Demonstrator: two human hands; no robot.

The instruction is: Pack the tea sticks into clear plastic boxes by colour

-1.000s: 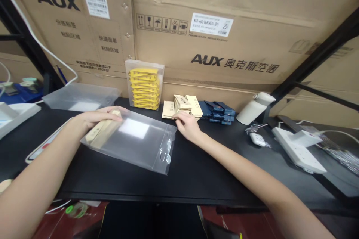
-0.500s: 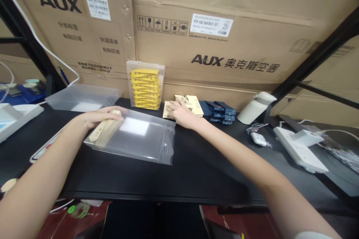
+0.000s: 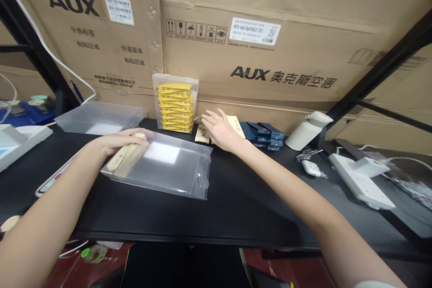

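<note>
Big brown cardboard boxes (image 3: 270, 54) are standing like a wall behind the black worktop (image 3: 219, 207). Your left hand (image 3: 116, 141) is lying on the near-left end of a clear box (image 3: 168, 168), which is lying flat on the worktop in front of you. Its grip is pressing together over that end and holding the box down. Some tan packets (image 3: 123, 160) are showing inside the box, right under your fingers. Your right hand (image 3: 221, 131) is reaching farther back and resting on a pile of tan packets (image 3: 236, 125) by the cardboard. Its grip is spreading wide, with nothing pinched. Blue packets (image 3: 265, 134) are lying just beside that pile on the right. A clear box of yellow packets (image 3: 175, 107) is standing upright on the left of it.
</note>
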